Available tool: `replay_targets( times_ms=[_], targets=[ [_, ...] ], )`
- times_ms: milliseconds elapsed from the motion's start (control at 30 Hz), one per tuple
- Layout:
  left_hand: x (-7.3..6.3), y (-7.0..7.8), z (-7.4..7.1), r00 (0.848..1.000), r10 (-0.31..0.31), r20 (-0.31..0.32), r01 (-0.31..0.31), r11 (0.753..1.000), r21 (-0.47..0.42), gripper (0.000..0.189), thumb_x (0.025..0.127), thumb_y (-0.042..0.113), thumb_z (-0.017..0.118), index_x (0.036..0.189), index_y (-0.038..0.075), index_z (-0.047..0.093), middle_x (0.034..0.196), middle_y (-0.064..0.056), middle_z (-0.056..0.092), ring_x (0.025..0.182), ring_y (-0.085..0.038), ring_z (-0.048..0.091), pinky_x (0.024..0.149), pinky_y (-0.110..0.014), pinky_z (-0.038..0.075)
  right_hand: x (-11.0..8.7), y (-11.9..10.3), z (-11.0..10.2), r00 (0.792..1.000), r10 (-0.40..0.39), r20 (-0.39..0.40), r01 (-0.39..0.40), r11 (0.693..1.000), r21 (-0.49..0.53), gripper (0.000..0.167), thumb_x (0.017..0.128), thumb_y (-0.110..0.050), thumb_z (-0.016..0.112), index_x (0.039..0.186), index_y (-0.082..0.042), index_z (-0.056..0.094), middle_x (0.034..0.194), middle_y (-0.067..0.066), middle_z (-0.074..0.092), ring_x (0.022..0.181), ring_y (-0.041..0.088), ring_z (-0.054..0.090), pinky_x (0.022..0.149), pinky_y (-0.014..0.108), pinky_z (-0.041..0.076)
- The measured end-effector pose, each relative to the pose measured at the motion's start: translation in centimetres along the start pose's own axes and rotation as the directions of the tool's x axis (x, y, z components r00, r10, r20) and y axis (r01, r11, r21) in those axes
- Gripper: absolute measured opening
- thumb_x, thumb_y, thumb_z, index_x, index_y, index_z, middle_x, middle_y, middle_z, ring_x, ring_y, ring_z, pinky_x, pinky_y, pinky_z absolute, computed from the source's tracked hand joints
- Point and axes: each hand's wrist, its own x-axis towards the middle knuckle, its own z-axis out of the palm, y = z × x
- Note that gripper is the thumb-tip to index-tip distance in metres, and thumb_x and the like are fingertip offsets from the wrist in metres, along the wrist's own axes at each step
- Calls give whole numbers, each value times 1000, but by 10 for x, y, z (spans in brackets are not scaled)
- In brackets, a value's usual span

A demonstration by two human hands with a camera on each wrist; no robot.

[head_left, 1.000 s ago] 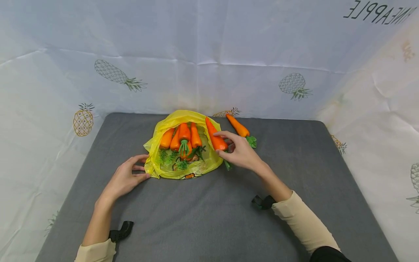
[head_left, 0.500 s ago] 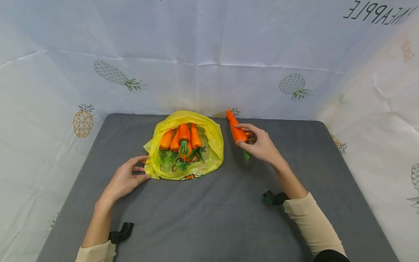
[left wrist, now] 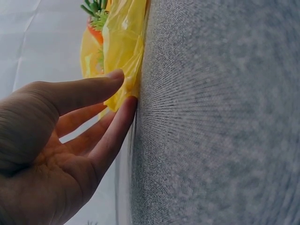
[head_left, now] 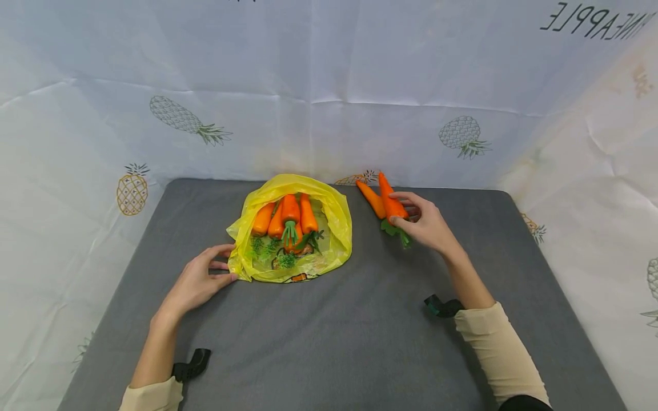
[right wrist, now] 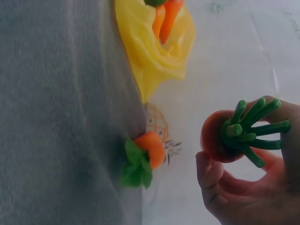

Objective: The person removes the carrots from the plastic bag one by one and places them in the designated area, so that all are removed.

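A yellow plastic bag lies with its mouth facing me. Inside are several orange carrots with green tops. My left hand pinches the bag's near left edge between thumb and fingers; the left wrist view shows the thin film at the fingertips. At the right, my right hand holds an orange carrot near its green stalks, tip pointing away. The right wrist view shows that carrot's stalk end held above the table. Another carrot with leafy green tops lies just left of it on the table.
Grey cloth covers the table, whose far edge meets a white curtain printed with pineapples. Black straps with small mounts sit on both forearms.
My right hand has carried the carrot from the bag's right rim rightward, passing over the lying carrot to its right side. My left hand has stayed at the bag's edge.
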Motion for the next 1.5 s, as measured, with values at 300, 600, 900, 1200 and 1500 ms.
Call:
replay_targets(
  times_ms=[300,600,900,1200,1500],
  targets=[
    [0,0,1,1000,-2,1,2,1000,3,65,96,8,83,155,1,55,143,-28,61,116,-42,74,89,-47,67,4,23,-7,999,43,21,-43,999,6,52,104,-17,72,154,-11,59,150,28,62,119,47,72,100,62,61],
    [0,0,1,1000,-6,-1,6,1000,3,66,96,9,83,155,2,55,144,-27,61,116,-42,75,87,-43,68,10,43,-10,993,98,57,-100,995,16,54,105,-19,71,156,-9,56,159,28,54,133,52,64,108,68,55],
    [1,1,0,1000,-3,9,3,1000,-1,66,97,9,82,156,2,54,145,-28,61,117,-43,74,82,-30,66,8,61,-10,989,126,74,-129,991,41,53,106,-18,70,156,-7,56,160,31,52,142,54,57,112,70,52],
    [1,3,0,1000,-24,12,24,1000,8,66,97,10,82,156,3,54,145,-27,60,119,-43,73,91,-52,65,13,65,-7,987,129,98,-132,991,25,55,106,-18,70,158,-7,54,164,30,49,143,53,57,111,68,54],
    [1,3,0,999,-34,16,34,999,7,66,98,10,82,157,3,54,146,-27,60,119,-43,73,92,-52,65,15,70,-2,989,107,97,-109,994,12,54,106,-15,69,157,-5,54,163,30,50,145,52,55,113,68,52]
  ],
)
